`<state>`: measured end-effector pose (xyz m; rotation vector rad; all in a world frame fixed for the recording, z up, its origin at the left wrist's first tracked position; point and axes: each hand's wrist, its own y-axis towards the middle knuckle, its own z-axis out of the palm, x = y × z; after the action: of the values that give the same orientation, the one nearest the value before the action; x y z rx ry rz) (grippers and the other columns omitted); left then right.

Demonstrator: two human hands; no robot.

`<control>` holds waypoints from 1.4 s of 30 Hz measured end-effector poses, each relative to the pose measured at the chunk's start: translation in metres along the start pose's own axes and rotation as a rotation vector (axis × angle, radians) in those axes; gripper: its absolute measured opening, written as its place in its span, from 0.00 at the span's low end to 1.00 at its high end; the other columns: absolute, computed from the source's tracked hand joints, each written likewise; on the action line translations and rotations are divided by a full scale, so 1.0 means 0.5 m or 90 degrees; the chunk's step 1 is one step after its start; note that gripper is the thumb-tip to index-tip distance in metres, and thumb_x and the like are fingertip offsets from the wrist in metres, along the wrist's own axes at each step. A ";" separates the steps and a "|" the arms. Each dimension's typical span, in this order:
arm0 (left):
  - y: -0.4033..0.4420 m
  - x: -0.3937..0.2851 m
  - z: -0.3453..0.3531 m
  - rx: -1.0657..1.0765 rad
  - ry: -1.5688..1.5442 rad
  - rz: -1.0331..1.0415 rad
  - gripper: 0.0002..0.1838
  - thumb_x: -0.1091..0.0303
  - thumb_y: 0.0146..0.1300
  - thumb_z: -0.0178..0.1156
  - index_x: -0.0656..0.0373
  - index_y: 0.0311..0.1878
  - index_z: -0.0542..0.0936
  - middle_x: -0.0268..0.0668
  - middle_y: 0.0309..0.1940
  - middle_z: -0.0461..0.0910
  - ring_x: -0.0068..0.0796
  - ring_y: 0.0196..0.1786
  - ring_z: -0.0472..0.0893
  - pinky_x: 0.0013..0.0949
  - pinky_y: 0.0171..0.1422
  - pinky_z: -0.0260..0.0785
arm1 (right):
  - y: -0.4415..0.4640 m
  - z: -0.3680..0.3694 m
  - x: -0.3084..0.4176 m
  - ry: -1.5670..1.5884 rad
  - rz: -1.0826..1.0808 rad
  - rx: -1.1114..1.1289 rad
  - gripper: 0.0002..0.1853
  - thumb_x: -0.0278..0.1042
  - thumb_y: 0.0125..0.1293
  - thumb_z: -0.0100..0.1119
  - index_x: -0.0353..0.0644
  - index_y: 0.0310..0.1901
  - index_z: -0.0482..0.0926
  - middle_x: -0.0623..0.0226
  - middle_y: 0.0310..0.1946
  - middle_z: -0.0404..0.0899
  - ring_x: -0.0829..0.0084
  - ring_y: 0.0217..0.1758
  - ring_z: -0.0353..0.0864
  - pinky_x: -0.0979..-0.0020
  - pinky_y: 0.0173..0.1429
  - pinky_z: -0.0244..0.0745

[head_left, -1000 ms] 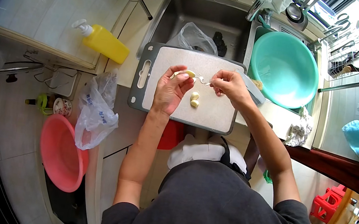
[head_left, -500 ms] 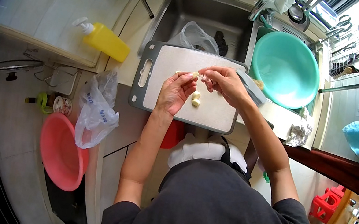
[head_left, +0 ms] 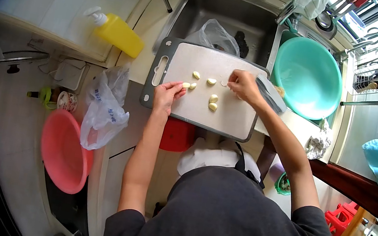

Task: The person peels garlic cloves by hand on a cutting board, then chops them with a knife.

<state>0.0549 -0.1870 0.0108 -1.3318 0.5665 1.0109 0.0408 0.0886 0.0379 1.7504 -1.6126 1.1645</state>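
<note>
A grey-edged cutting board (head_left: pixel 190 110) lies at the front of the sink with several pale garlic cloves on it. At its left part, my left hand (head_left: pixel 167 95) has thumb and fingertips closed on a garlic clove (head_left: pixel 186 85), beside another clove. My right hand (head_left: pixel 246 86) is over the board's right part, fingers pinched together; a thin bit of peel (head_left: pixel 224 82) shows by its fingertips, and what they hold is too small to tell. Two cloves (head_left: pixel 213 102) touch near the middle. A knife (head_left: pixel 271 96) with a broad blade lies at the board's right edge.
Behind the board is a metal sink (head_left: pixel 203 5) with a plastic bag (head_left: pixel 215 36). A green basin (head_left: pixel 308 78) stands at right, a yellow pump bottle (head_left: pixel 120 35) at left. A plastic bag (head_left: pixel 106 109) hangs by a pink basin (head_left: pixel 65 152) at lower left.
My hands have moved apart, the left one down to the board's left side and the right one rightward. More cloves show on the board. The view has shifted slightly.
</note>
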 end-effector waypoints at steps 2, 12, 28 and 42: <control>-0.004 0.007 0.005 -0.005 0.111 0.006 0.05 0.79 0.60 0.64 0.69 0.39 0.83 0.41 0.35 0.84 0.25 0.33 0.83 0.23 0.37 0.80 | 0.015 0.052 -0.028 -0.157 -0.108 -0.093 0.07 0.22 0.52 0.59 0.32 0.35 0.78 0.50 0.26 0.80 0.55 0.31 0.81 0.62 0.36 0.76; 0.034 -0.032 0.104 0.071 0.519 0.422 0.09 0.68 0.51 0.68 0.64 0.32 0.84 0.45 0.27 0.83 0.39 0.32 0.83 0.36 0.40 0.75 | 0.016 -0.085 -0.010 0.221 0.107 0.044 0.06 0.30 0.56 0.62 0.36 0.29 0.83 0.67 0.21 0.78 0.78 0.25 0.76 0.75 0.29 0.71; 0.130 -0.026 0.264 0.314 1.027 0.585 0.05 0.73 0.51 0.59 0.63 0.29 0.83 0.52 0.31 0.82 0.51 0.37 0.83 0.43 0.44 0.76 | -0.195 -0.011 -0.061 -0.586 -0.097 0.025 0.04 0.21 0.54 0.56 0.31 0.32 0.77 0.49 0.28 0.79 0.53 0.32 0.84 0.60 0.34 0.80; 0.375 -0.102 0.335 0.127 0.893 0.547 0.08 0.73 0.53 0.60 0.52 0.34 0.86 0.45 0.34 0.84 0.47 0.40 0.84 0.46 0.46 0.76 | 0.342 -0.045 -0.088 0.043 0.084 -0.074 0.10 0.31 0.62 0.56 0.32 0.30 0.81 0.63 0.21 0.81 0.76 0.24 0.79 0.73 0.32 0.74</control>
<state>-0.1630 -0.0531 -0.0116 -1.4841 2.3627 0.4471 -0.1270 0.0994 -0.0199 1.5367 -1.7409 1.1507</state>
